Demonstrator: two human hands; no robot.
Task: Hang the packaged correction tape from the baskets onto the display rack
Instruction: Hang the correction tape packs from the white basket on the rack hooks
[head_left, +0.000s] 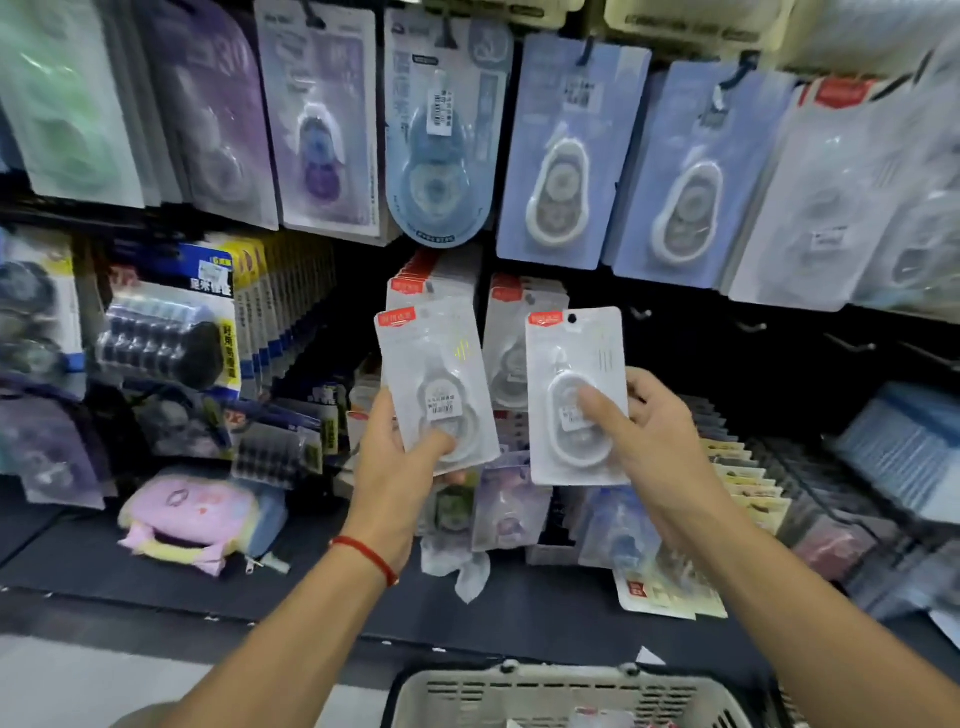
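Left hand (402, 457) grips correction tape pack (435, 387), thumb across front. Right hand (649, 431) pinches second pack (576, 395). Both upright near rack hooks (748, 326). Basket (566, 693) near, below.

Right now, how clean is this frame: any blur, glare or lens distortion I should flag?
Head view: centre fairly sharp, both held packs legible in outline, small print unreadable; edges smeared, especially the blue stack at right; glare on the upper hanging blister packs; wide-angle bending tilts the outer packs; basket slightly soft.
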